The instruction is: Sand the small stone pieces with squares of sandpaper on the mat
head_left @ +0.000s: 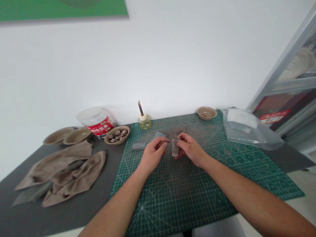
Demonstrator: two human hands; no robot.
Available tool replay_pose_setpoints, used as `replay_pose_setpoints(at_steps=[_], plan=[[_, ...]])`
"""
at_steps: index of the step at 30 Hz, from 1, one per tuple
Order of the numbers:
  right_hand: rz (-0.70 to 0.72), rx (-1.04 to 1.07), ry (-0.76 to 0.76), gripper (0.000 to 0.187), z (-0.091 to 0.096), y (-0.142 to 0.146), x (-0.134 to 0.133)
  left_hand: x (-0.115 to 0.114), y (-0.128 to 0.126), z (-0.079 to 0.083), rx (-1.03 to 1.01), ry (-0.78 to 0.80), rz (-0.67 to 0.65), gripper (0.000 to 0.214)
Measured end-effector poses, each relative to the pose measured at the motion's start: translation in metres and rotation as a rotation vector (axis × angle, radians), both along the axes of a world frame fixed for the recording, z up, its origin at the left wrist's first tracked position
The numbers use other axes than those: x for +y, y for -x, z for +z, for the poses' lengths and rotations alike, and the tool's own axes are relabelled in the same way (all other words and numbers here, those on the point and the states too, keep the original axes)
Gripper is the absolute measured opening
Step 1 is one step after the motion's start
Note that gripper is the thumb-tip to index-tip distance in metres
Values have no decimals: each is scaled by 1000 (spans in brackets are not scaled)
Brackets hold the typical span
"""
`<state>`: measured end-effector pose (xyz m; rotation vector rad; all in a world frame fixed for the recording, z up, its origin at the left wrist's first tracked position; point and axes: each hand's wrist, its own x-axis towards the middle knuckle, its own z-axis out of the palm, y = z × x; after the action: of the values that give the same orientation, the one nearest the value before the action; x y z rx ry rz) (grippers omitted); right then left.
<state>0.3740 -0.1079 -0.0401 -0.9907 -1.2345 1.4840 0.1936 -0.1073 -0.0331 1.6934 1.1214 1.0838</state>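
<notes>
My right hand (191, 148) grips a small grey-brown rectangular piece (175, 148), upright between thumb and fingers, over the green cutting mat (153, 194). Just left of it, my left hand (153, 154) is closed in a pinch, its fingertips close to the piece's edge. Whatever the left fingertips hold is too small to make out. Two grey sheets of what looks like sandpaper lie by the left hand: one flat sheet (139, 145) and one partly behind the fingers (160, 134). A brownish patch (179, 130) shows on the mat behind the right hand.
A bowl of round brown-white pieces (117, 135), a red-labelled tub (95, 120), two bowls (58, 135) and brown cloths (76, 181) are left. A glass bottle with sticks (144, 121), another bowl (206, 113) and a plastic bag (251, 128) line the back.
</notes>
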Motion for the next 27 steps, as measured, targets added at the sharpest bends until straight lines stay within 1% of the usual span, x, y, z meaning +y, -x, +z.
replay_pose_setpoints(at_steps=[1,3,6,10,15,18,22,24,27], plan=[[22,28,27,12,1,0,0,-1,-1,1,8,14,-30,16],[54,34,22,12,2,-1,-1,-3,-4,1,-1,40,-84,16],[127,31,-6,17,3,-4,-2,-1,-4,0,6,44,-92,17],[250,164,57,25,7,-8,-2,3,1,-2,-25,76,-113,19],[319,209,95,34,10,-11,-2,4,5,-5,-104,120,-158,20],[370,247,134,38,10,-13,-1,3,5,-6,-165,157,-210,20],[393,302,212,38,9,-15,0,2,4,-7,-253,190,-266,23],[402,312,228,37,8,-16,0,3,5,-7,-254,189,-270,24],[428,322,220,40,7,-17,1,3,6,-6,-177,166,-259,22]])
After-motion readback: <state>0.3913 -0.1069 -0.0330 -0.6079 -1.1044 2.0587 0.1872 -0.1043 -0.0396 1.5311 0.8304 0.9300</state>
